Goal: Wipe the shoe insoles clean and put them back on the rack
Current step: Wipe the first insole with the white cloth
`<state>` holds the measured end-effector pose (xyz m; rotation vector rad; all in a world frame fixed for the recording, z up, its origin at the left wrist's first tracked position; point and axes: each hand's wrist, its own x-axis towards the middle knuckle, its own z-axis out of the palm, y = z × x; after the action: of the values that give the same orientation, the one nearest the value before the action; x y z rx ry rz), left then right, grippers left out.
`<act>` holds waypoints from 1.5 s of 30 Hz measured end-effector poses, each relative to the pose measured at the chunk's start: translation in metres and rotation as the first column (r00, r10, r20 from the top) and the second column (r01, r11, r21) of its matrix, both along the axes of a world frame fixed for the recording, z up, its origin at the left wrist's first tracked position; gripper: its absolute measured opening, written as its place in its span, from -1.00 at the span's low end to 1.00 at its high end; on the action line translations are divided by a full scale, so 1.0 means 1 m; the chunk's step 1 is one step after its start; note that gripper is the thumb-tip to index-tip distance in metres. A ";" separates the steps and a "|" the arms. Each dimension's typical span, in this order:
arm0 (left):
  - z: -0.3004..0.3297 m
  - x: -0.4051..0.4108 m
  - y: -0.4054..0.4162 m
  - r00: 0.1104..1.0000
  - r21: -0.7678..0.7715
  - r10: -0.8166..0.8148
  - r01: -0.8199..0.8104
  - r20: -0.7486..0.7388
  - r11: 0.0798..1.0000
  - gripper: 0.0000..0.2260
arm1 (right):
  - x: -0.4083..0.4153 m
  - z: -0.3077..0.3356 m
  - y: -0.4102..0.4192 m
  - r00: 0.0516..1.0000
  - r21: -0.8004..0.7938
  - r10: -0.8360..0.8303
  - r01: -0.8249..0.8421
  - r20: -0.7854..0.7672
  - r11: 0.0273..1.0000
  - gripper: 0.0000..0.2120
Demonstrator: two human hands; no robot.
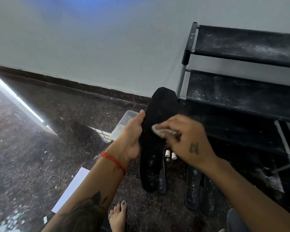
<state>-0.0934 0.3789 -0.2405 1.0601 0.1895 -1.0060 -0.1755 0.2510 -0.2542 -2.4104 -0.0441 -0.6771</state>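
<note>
My left hand grips the left edge of a long black insole, held upright over the floor, toe pointing away. Its lower half is speckled with white dust. My right hand presses a small white wipe against the insole's middle. Another dusty insole lies on the floor partly behind the held one. Two more dusty insoles lie on the floor to the right. The black shoe rack stands at the right against the wall, its fabric shelves dusty.
A clear plastic container sits on the dark speckled floor behind my left hand. Two small white caps and a tiny metal piece lie near the rack's foot. A white sheet of paper lies at the lower left. My bare foot is below.
</note>
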 end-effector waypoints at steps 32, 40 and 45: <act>0.002 -0.012 -0.007 0.974 -0.089 -0.190 0.202 0.126 0.975 -0.38 | 0.019 0.007 -0.020 0.931 0.727 -0.243 0.365 -0.273 0.581 -0.86; 0.003 -0.016 -0.011 0.970 -0.127 -0.175 0.197 0.168 0.972 -0.34 | 0.021 0.001 -0.022 0.923 0.028 -0.384 0.383 0.038 0.923 -0.81; 0.001 -0.012 -0.004 0.975 -0.186 -0.172 0.197 0.143 0.962 -0.47 | 0.024 0.006 -0.012 0.973 0.140 -0.226 0.231 -0.056 0.963 -0.82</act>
<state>-0.1055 0.3749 -0.2395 0.9651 -0.1145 -1.0974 -0.1510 0.2388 -0.2482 -2.3060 0.2952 -0.7098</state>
